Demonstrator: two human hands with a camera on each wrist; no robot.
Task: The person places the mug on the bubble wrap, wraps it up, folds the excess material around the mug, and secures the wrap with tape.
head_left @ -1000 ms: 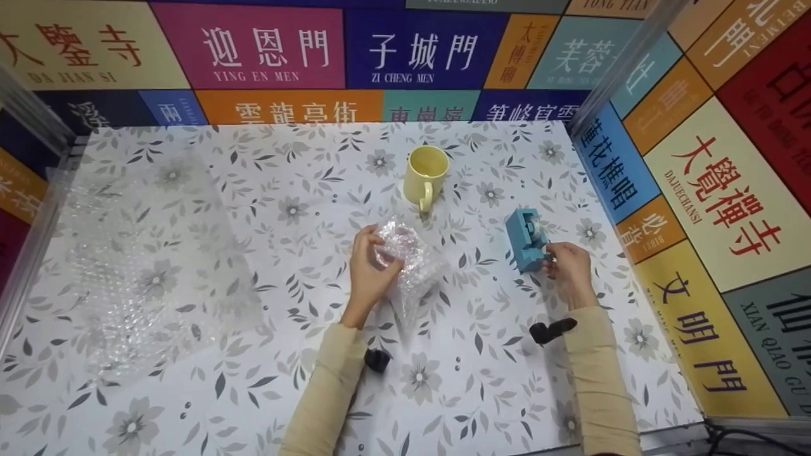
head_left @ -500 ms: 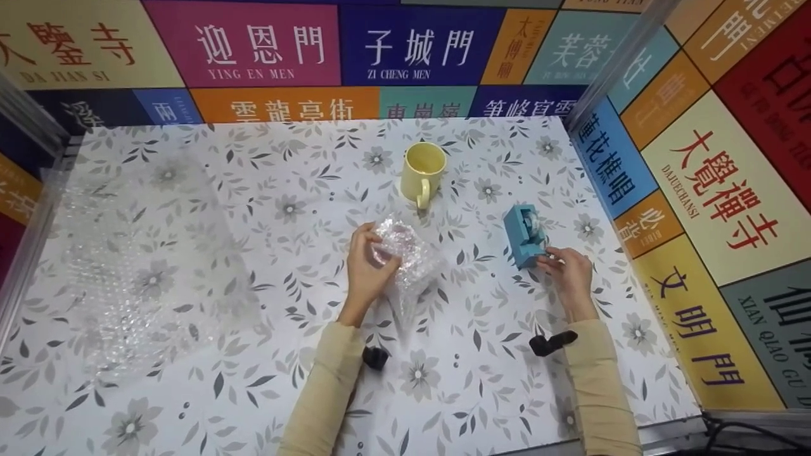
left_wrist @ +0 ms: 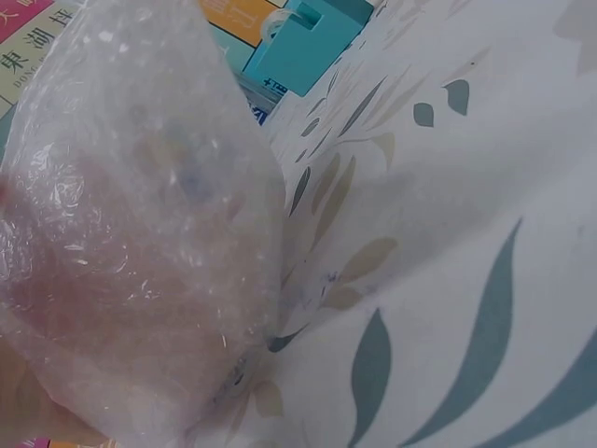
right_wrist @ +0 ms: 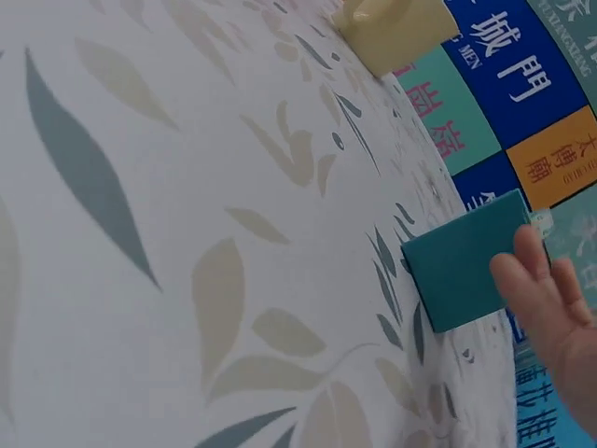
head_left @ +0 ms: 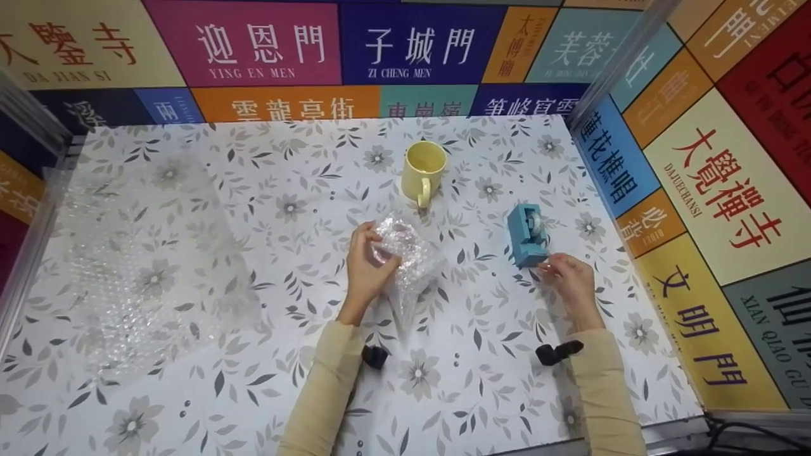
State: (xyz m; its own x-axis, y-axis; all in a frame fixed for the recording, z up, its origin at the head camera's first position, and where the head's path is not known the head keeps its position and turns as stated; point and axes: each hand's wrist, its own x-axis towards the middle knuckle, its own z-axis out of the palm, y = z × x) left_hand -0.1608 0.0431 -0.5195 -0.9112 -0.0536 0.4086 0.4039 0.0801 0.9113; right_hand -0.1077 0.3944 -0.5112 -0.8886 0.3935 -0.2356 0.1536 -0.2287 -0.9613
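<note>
My left hand (head_left: 369, 269) grips a bubble-wrapped bundle (head_left: 412, 259) near the middle of the table. Something pinkish shows through the wrap, its kind hidden. In the left wrist view the bundle (left_wrist: 159, 243) fills the left side. My right hand (head_left: 571, 278) is at the front end of a teal tape dispenser (head_left: 526, 235), thumb and fingertips together as if pinching the tape's end; the clear tape itself is barely visible. From the right wrist, the dispenser (right_wrist: 466, 266) stands just beyond the thumb and fingers (right_wrist: 522, 280). A clear tape roll (head_left: 536, 223) sits in it.
A yellow mug (head_left: 423, 171) stands upright behind the bundle, handle towards me. On the left lies a flat sheet of bubble wrap (head_left: 146, 272). Printed panels (head_left: 266, 44) wall the back and right side of the floral-covered table (head_left: 304, 152).
My right hand has drawn slightly towards me from the dispenser's front end. The dispenser has shifted and turned a little. My left hand keeps its hold on the bundle.
</note>
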